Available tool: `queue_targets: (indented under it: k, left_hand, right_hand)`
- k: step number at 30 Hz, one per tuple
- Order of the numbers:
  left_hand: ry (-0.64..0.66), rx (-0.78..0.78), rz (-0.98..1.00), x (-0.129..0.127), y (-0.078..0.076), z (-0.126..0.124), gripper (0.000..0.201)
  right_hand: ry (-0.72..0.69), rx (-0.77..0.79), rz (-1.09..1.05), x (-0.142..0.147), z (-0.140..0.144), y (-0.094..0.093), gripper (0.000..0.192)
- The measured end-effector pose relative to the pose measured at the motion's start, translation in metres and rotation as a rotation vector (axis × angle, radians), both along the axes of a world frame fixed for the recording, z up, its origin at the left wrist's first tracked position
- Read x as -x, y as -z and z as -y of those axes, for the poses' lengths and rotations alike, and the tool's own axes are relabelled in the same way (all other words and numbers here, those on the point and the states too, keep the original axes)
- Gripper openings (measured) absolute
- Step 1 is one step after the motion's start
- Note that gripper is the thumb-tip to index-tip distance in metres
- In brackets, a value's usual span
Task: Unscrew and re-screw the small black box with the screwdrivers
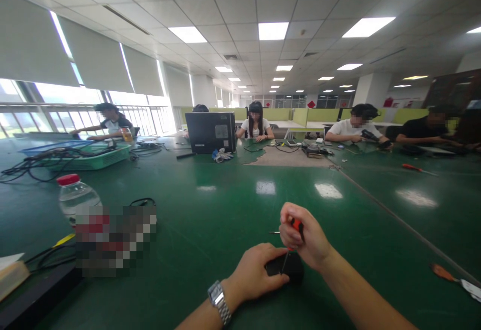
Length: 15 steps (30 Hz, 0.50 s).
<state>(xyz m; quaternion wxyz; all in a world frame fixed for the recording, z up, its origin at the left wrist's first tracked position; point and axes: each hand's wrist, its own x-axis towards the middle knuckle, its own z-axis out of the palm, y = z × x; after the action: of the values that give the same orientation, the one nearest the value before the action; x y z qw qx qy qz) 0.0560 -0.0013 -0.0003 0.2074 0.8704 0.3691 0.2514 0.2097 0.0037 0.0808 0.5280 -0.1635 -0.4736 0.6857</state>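
Near the front edge of the green table, a little right of the middle: a small black device, lying flat on the surface. Left hand laid over its left side, fingers curled loosely and pressing it down, thumb along the near edge; a metal wristwatch on that wrist. Right hand directly above the device, fingers closed tight around the orange-red handle of a screwdriver; thin shaft running down from the fist, tip on the top of the device. Just beyond the fist, a thin metal pin or bit lying on the table; too small to tell which.

Toward the left edge: a clear plastic bottle with a red cap, upright, beside a blurred patch and a loop of black cable. Farther back on the left, a teal tray full of dark cables. Near the far middle, a black laptop, lid up, back turned this way. On the right half, an orange-handled screwdriver lying well apart from the hands, and another orange-handled tool near the right edge. Along the far edge, several people seated, hands on the table.
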Motion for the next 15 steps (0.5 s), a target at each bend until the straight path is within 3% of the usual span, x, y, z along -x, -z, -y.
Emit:
queue_targets:
  k: [15]
  left_hand:
    - [0.017, 0.054, 0.005, 0.0005, -0.0059, 0.001, 0.039]
  right_hand:
    - [-0.013, -0.079, 0.097, 0.0052, 0.0038, 0.0038, 0.017]
